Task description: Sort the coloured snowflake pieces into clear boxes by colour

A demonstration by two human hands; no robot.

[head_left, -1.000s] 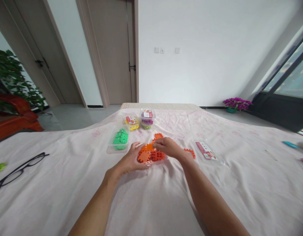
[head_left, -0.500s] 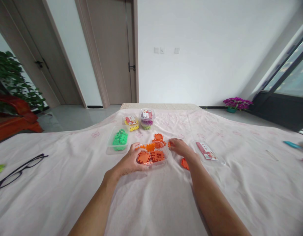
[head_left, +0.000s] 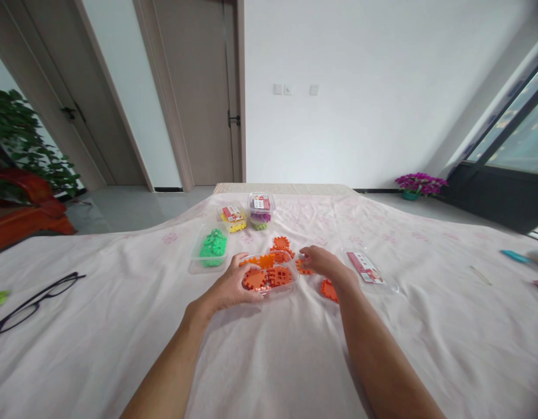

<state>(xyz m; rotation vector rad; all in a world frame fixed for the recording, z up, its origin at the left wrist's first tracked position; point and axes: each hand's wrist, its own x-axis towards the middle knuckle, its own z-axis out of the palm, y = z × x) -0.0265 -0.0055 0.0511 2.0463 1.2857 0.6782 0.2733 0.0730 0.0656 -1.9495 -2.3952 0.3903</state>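
Observation:
My left hand (head_left: 233, 283) grips the left side of a clear plastic container (head_left: 290, 289), thumb along the near side and fingers at the far rim. Inside lie several orange toothed building pieces (head_left: 254, 280). To the right of the container, my right hand (head_left: 320, 260) hovers with bent, parted fingers just over a loose orange piece (head_left: 304, 267); whether a fingertip touches it is hard to see. More orange pieces (head_left: 282, 244) lie behind the container. Another orange piece (head_left: 329, 290) rests beside my right wrist, partly hidden by it.
A tub of green pieces (head_left: 213, 249) stands left. Behind are a lidded box with yellow pieces (head_left: 234, 217) and a lidded tub with purple and green ones (head_left: 261, 212). A labelled clear lid (head_left: 365, 269) lies right; black glasses (head_left: 37, 302) lie far left on the pale cloth.
The orange piece by my right fingers, mostly covered before, now shows on the cloth below them. My right fingers have lifted off and parted. My left hand and the container stay put.

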